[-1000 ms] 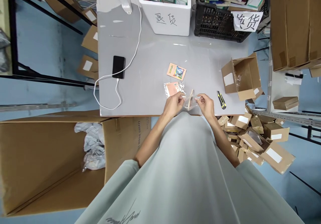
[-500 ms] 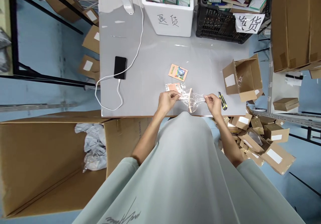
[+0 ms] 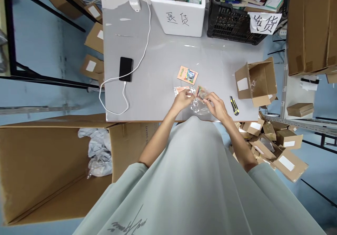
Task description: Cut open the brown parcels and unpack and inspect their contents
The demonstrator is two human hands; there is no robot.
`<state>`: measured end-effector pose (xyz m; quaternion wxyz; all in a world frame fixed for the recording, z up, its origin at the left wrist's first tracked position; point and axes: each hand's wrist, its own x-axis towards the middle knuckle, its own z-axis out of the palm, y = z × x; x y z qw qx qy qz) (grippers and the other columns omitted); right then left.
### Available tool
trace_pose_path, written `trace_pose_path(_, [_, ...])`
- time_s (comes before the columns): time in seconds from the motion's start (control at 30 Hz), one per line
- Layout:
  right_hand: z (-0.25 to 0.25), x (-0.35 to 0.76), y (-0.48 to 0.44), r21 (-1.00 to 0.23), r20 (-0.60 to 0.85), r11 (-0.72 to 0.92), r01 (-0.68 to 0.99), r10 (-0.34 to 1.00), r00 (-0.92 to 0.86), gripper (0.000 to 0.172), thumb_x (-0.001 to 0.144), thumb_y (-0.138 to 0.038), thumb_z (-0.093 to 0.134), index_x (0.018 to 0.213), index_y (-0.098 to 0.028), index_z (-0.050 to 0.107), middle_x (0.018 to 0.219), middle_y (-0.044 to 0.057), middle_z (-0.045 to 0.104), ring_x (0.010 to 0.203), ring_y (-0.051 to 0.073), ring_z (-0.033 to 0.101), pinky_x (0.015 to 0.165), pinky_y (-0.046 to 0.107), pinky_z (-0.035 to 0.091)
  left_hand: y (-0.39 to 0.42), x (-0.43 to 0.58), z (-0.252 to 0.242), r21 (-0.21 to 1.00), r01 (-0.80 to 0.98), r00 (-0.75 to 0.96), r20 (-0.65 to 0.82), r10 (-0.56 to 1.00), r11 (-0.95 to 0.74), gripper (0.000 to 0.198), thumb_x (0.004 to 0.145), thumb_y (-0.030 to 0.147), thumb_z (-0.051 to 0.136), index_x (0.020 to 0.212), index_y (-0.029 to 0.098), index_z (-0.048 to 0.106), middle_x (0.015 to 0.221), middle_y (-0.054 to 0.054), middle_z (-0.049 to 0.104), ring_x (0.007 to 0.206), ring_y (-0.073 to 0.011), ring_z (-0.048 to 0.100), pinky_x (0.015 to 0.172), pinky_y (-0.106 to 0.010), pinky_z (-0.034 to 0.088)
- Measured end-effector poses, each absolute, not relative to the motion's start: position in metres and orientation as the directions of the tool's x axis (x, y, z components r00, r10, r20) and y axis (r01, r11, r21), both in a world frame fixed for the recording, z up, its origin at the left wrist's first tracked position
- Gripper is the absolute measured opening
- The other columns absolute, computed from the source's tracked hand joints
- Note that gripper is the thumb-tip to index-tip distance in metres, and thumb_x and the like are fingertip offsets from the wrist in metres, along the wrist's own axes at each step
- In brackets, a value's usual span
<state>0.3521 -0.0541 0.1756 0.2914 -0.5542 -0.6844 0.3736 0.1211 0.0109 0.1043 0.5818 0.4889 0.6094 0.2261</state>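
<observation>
Film (image 3: 199, 108) bunched just on the near side of the packet (image 3: 201, 92). Right of the packet lay a knife (image 3: 234, 105). Over the surface (image 3: 158, 70), the left hand (image 3: 183, 100) was pinched on the packet's left corner, the right hand (image 3: 216, 106) clamped on its right side. Left of the packet was a wrapped card (image 3: 181, 89); beyond the packet, a loose card (image 3: 187, 75), then a bin (image 3: 177, 26) and crate (image 3: 231, 26).

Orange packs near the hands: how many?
3. The far pack lies out front; the partly covered pack is by the left hand; the held pack is in the right hand. Others could be hidden underneath.
</observation>
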Motion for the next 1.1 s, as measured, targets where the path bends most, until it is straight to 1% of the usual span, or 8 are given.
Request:
trace_pose_path(0.13, [0.173, 0.349, -0.054, -0.850, -0.034, 0.071, 0.522, 0.981, -0.189, 0.047, 0.118, -0.063, 0.045, 0.105, -0.026, 0.072, 0.109, 0.011, 0.074, 0.102, 0.026, 0.070, 0.099, 0.038, 0.057, 0.022, 0.129, 0.091, 0.770, 0.238, 0.255, -0.638, 0.727, 0.592, 0.037, 0.071, 0.044, 0.096, 0.091, 0.018, 0.079, 0.076, -0.004, 0.078, 0.077, -0.0257, 0.077, 0.078, -0.038, 0.064])
trace_pose_path(0.3, [0.152, 0.348, -0.062, -0.895, -0.099, -0.125, 0.429, 0.992, 0.082, 0.048, 0.109, -0.074, 0.054, 0.099, -0.028, 0.066, 0.102, 0.008, 0.075, 0.098, 0.027, 0.073, 0.090, 0.038, 0.060, 0.007, 0.120, 0.090, 0.711, 0.110, 0.209, -0.699, 0.684, 0.694, 0.047, 0.058, 0.024, 0.091, 0.103, 0.016, 0.079, 0.083, -0.005, 0.081, 0.086, -0.0252, 0.080, 0.088, -0.041, 0.065])
trace_pose_path(0.5, [0.113, 0.389, -0.065, -0.947, -0.194, -0.293, 0.128, 0.844, 0.500, 0.050, 0.103, -0.078, 0.058, 0.106, -0.028, 0.054, 0.094, 0.004, 0.070, 0.086, 0.024, 0.078, 0.082, 0.038, 0.065, -0.004, 0.099, 0.093, 0.785, 0.046, 0.167, -0.616, 0.770, 0.618, 0.054, 0.058, 0.027, 0.087, 0.111, 0.014, 0.084, 0.094, -0.006, 0.083, 0.089, -0.0217, 0.078, 0.094, -0.040, 0.065])
trace_pose_path(0.57, [0.106, 0.402, -0.066, -0.924, -0.198, -0.332, 0.192, 0.841, 0.503, 0.045, 0.105, -0.072, 0.055, 0.111, -0.027, 0.055, 0.098, 0.007, 0.072, 0.091, 0.025, 0.079, 0.087, 0.043, 0.066, -0.006, 0.096, 0.097, 0.796, 0.056, 0.186, -0.601, 0.777, 0.602, 0.054, 0.058, 0.028, 0.086, 0.111, 0.015, 0.085, 0.096, -0.006, 0.084, 0.090, -0.0223, 0.078, 0.094, -0.040, 0.065])
trace_pose_path(0.67, [0.114, 0.404, -0.066, -0.811, -0.026, -0.282, 0.513, 0.893, 0.450, 0.043, 0.109, -0.057, 0.049, 0.132, -0.022, 0.060, 0.123, 0.019, 0.075, 0.118, 0.033, 0.077, 0.109, 0.057, 0.061, -0.010, 0.099, 0.104, 0.829, 0.115, 0.183, -0.560, 0.808, 0.548, 0.052, 0.061, 0.027, 0.084, 0.112, 0.016, 0.087, 0.097, -0.006, 0.085, 0.095, -0.0241, 0.080, 0.096, -0.039, 0.065])
trace_pose_path(0.8, [0.138, 0.375, -0.058, -0.636, 0.105, -0.033, 0.771, 0.986, 0.128, 0.049, 0.110, -0.052, 0.058, 0.148, -0.022, 0.064, 0.152, 0.022, 0.069, 0.150, 0.038, 0.060, 0.130, 0.063, 0.045, -0.014, 0.106, 0.115, 0.864, 0.192, 0.225, -0.500, 0.836, 0.465, 0.053, 0.067, 0.028, 0.079, 0.118, 0.015, 0.088, 0.095, -0.006, 0.085, 0.093, -0.0246, 0.081, 0.092, -0.037, 0.066])
trace_pose_path(0.93, [0.144, 0.348, -0.041, -0.722, -0.057, -0.011, 0.692, 0.997, -0.044, 0.034, 0.112, -0.054, 0.060, 0.110, -0.025, 0.077, 0.110, 0.013, 0.081, 0.114, 0.034, 0.075, 0.121, 0.053, 0.051, -0.014, 0.103, 0.120, 0.888, 0.179, 0.269, -0.459, 0.847, 0.425, 0.053, 0.068, 0.031, 0.080, 0.118, 0.016, 0.088, 0.099, -0.007, 0.086, 0.092, -0.0248, 0.081, 0.090, -0.037, 0.066])
trace_pose_path(1.1, [0.133, 0.384, -0.028, -0.855, -0.095, -0.211, 0.473, 0.962, 0.257, 0.045, 0.109, -0.067, 0.061, 0.095, -0.025, 0.070, 0.088, 0.008, 0.078, 0.089, 0.028, 0.079, 0.090, 0.040, 0.061, -0.012, 0.068, 0.116, 0.872, 0.126, 0.161, -0.489, 0.857, 0.474, 0.050, 0.063, 0.031, 0.087, 0.110, 0.016, 0.089, 0.099, -0.008, 0.087, 0.087, -0.0238, 0.080, 0.088, -0.037, 0.066])
